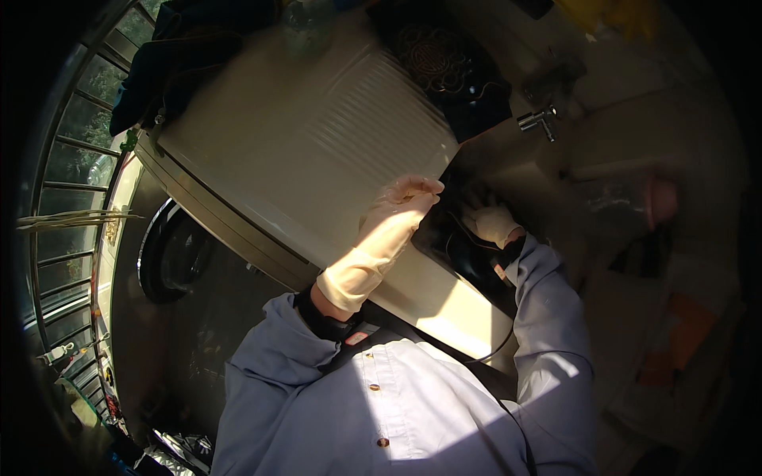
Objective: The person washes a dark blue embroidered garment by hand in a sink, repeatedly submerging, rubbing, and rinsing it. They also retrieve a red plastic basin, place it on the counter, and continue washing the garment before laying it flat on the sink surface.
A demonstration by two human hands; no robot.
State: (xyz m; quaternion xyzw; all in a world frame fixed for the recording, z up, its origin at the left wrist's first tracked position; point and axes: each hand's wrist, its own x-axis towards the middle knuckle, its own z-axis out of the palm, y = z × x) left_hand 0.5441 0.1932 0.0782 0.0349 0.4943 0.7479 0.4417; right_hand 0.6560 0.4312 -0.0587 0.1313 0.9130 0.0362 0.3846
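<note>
Both of my hands wear thin pale gloves. My left hand [411,193] is curled at the edge of a white ribbed washboard counter [369,119], its fingertips turned towards the dark hollow beside it. Whether anything is between those fingers cannot be told. In the shaded hollow, which looks like a basin, my right hand [491,221] lies with its fingers spread over dark material, probably black cloth [470,256]. Another black cloth [437,65] with a round ornamental emblem is draped over the counter's far right side.
A chrome tap [539,122] juts in at the right, near a pink-and-clear container [658,196]. Dark fabric [172,71] covers the counter's far left corner, and a clear jar [305,27] stands at the back. Below the counter is a washing machine's round door [172,250]. Window bars [71,184] line the left.
</note>
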